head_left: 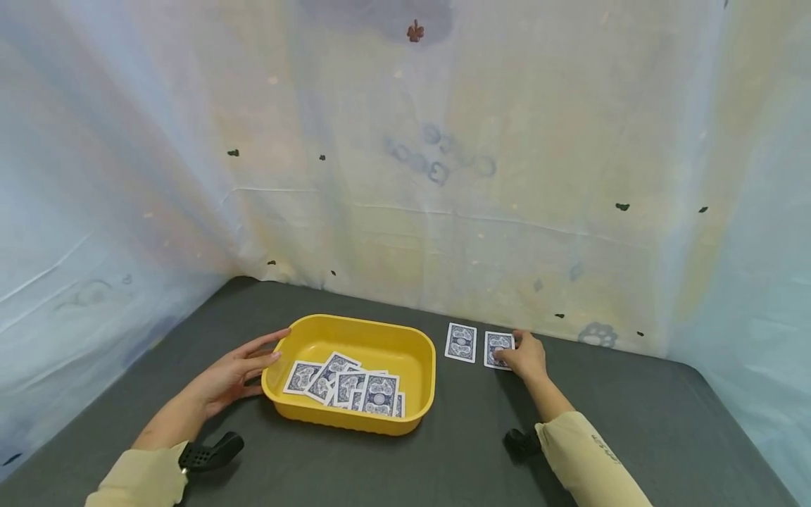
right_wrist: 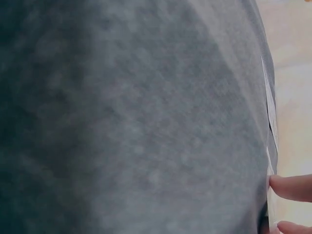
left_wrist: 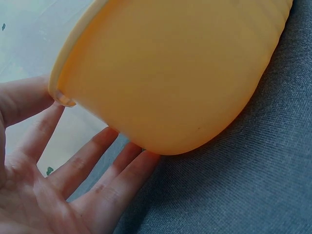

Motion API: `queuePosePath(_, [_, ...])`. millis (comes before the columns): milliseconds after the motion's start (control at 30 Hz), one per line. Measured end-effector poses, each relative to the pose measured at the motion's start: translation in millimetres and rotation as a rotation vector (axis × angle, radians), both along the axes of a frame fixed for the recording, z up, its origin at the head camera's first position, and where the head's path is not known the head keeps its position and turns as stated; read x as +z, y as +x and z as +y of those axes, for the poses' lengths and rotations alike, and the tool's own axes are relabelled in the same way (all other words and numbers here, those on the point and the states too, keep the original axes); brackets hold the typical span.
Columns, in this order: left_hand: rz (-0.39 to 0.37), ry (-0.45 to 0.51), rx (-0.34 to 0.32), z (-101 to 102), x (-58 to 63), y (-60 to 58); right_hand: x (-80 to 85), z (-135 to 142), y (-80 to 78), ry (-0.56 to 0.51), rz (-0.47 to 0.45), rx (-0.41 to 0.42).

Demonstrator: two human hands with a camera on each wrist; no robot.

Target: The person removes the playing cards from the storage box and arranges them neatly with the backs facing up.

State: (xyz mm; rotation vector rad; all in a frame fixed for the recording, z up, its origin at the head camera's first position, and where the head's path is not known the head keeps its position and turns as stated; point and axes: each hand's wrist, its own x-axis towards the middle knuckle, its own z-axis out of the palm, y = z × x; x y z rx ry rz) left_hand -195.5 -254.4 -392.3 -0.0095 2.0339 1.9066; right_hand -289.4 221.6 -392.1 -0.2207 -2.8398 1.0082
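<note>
A yellow plastic tub [head_left: 355, 424] stands on the table with several blue-backed playing cards [head_left: 380, 394] lying overlapped in it. My left hand [head_left: 231, 377] is at the tub's left end, its fairly straight fingers touching the rim and outer wall; the left wrist view shows these fingertips [left_wrist: 108, 134] against the wall. To the right of the tub, my right hand [head_left: 527, 355] pinches the right side of a playing card [head_left: 497, 343] with thumb and fingers. That card shows its patterned back. Another playing card [head_left: 460, 342] lies just left of it, also back up.
A dark grey cloth covers the table [head_left: 469, 451]. Behind and at both sides hangs a pale printed curtain [head_left: 538, 176], close to the table's far edge. Black wrist devices [head_left: 212, 453] sit at both sleeves.
</note>
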Motion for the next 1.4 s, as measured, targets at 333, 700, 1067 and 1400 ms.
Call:
queuePosePath(333, [-0.002, -0.012, 0.013, 1.4, -3.1, 1.5, 0.6, -0.4, -0.3, 0.087, -0.041, -0.009])
queuePosePath(700, [-0.008, -0.007, 0.012, -0.5, -1.9, 1.7, 5.8, -16.7, 6.1, -0.079, 0.113, -0.011])
queuePosePath(1067, [0.007, -0.005, 0.013, -0.3, -3.5, -0.4, 37.7, -63.7, 16.3, -0.424, 0.137, 0.057])
queuePosePath(1400, [0.001, -0.001, 0.024, -0.5, -4.5, -1.3, 55.7, -110.8, 35.9, -0.634, 0.111, 0.199])
